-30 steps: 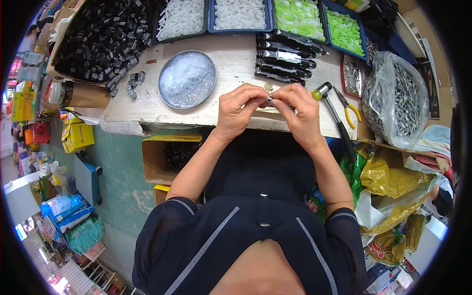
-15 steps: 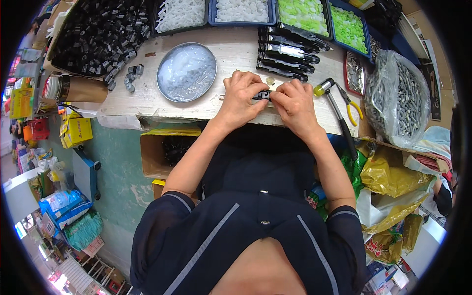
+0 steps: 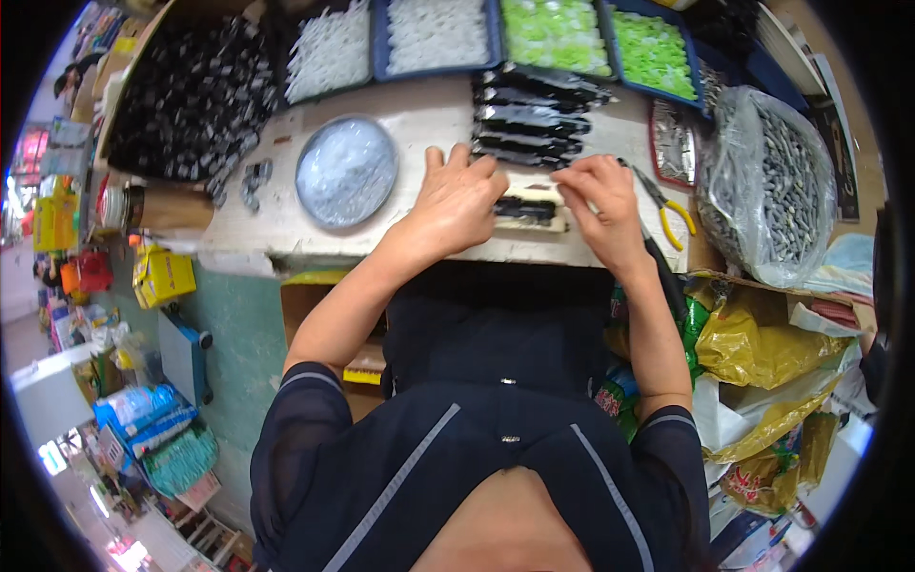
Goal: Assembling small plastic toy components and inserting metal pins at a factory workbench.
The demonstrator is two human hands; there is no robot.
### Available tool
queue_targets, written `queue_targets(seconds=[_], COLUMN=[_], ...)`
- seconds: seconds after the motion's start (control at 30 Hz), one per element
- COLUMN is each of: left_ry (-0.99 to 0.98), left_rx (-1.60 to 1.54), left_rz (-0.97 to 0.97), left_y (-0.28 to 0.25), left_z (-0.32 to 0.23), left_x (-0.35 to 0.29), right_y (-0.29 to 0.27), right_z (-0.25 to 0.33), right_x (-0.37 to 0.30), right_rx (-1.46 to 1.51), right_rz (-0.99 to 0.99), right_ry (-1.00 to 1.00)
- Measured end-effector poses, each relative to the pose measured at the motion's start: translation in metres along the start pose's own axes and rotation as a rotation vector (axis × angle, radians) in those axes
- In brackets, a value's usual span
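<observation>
A black slim plastic part lies on a small pale block near the table's front edge. My left hand rests at the left end of the block, its fingers stretched and partly apart; its thumb is mostly hidden. Past the right end, my right hand is raised slightly, thumb and index tips brought close together. Whatever they pinch, if anything, is too small to make out. Just beyond my hands lies a stack of several similar black parts.
A round dish of whitish pieces stands left. Yellow-handled pliers and a clear bag of grey parts lie right. Trays of white pieces and green pieces line the back. Black pieces fill a box at far left.
My hands have moved apart, uncovering the black part and the pale block. The right hand has shifted right and now hides most of the hammer. The whole view has shifted slightly.
</observation>
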State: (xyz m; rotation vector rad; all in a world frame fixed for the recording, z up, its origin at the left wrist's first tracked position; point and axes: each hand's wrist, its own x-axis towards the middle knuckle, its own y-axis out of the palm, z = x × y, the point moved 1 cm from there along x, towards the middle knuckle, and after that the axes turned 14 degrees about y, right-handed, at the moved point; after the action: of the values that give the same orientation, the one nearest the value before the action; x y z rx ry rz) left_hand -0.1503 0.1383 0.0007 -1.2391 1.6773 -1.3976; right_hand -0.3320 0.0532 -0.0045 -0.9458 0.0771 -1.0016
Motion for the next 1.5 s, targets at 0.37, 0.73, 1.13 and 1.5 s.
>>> queue_targets(seconds=[0.37, 0.73, 1.13, 1.5], left_ry=[0.232, 0.252, 0.039, -0.011], left_rx=[0.08, 0.235, -1.357, -2.024], left_rz=[-0.114, 0.01, -0.443, -0.654], left_y=[-0.001, 0.029, -0.019, 0.016], left_z=[0.007, 0.018, 0.024, -0.014], left_x=[0.248, 0.304, 0.242, 0.053], right_y=[-0.059, -0.054, -0.067, -0.057], right_z=[-0.123, -0.131, -0.129, -0.029], right_x=[0.027, 0.041, 0.02, 0.013], right_rx=[-0.469, -0.531, -0.278, 0.902], right_rz=[-0.043, 0.009, -0.133, 0.063], right_ry=[0.58, 0.563, 0.502, 0.699])
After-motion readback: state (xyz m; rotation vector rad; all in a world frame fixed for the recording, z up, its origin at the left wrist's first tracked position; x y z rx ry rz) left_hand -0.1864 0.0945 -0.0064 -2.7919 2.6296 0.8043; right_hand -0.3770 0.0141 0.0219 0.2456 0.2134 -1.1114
